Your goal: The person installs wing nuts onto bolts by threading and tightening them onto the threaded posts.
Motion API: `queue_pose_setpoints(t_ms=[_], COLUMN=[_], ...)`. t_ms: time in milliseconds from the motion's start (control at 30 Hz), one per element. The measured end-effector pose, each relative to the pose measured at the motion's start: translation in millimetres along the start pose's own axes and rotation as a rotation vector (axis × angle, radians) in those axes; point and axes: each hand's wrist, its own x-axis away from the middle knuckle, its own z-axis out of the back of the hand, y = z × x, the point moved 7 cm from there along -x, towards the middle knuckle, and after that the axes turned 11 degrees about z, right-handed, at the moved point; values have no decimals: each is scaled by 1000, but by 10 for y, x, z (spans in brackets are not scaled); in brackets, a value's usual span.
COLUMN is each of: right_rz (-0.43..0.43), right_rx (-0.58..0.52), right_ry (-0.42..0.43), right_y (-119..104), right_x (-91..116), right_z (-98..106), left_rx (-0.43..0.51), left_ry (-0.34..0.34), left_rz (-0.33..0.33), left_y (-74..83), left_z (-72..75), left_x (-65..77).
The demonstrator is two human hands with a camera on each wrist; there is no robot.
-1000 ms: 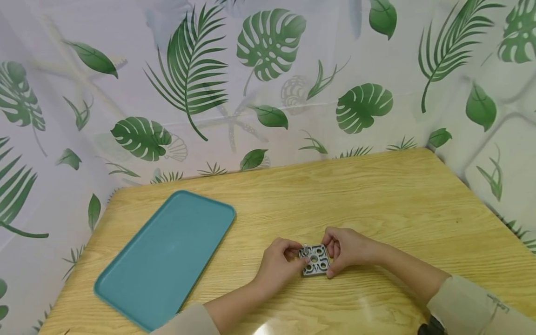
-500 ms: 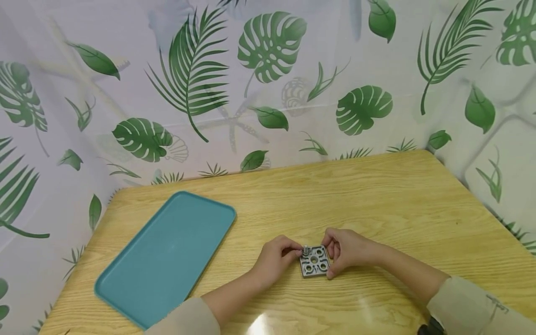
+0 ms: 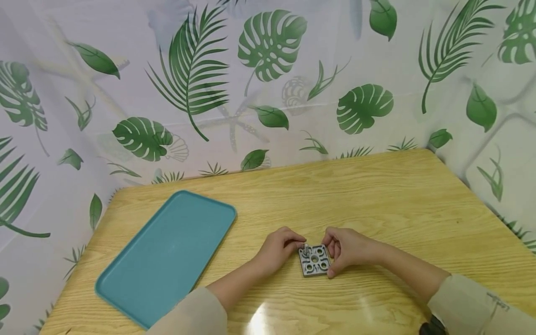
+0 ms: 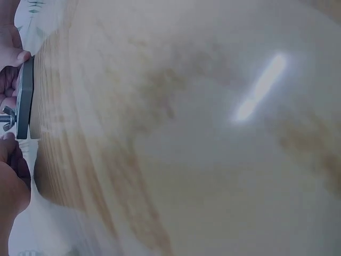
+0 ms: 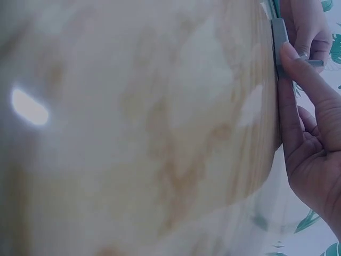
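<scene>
A square grey metal plate [image 3: 316,268] with round holes and curved slots lies face up on the wooden table. At its far left corner a bolt [image 5: 316,63] stands up, with a wing nut [image 4: 8,118] on it close above the plate. My left hand [image 3: 275,250] has its thumb and index finger at this wing nut, fingers curled and thumb touching a wing. My right hand [image 3: 351,246] grips the plate's right edge, thumb at the near corner and fingers at the far one. The left wrist view shows the right thumb pressing on the plate's rim.
A shallow teal tray [image 3: 167,253] lies on the left part of the wooden table [image 3: 377,195]. A leaf-patterned cloth [image 3: 314,111] hangs behind the table and along its sides. A small dark object [image 3: 432,327] shows at the bottom right beside the sleeve.
My left fingers have drawn back from over the plate's left side to its far left corner, uncovering that side. The right hand and the plate have stayed in place.
</scene>
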Motion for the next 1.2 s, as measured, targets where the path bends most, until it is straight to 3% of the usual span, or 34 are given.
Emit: queue_pose_setpoints(t_ms=[267,500,700,933,1067,1200], right_rz=[-3,-3,12,-2,-13,-19], right_rx=[4,1,23,23,15,7], right_ry=[-3,4,-1,-3,-5,-3], right_y=[-4,1,14,18,-1,-9], right_x=[-2,-2,-8,-8,-4,-3], right_z=[-6,1,-9,-6,0,-1], left_rx=[191,189,158,169,132,77], left_ry=[87,123,136,102,80,7], left_rz=[86,135,108,89,46,21], left_y=[-9,-1,14,-38,-50,-37], left_z=[5,-77,-94,-73,-55,-27], left_x=[234,317,315,307,224,72])
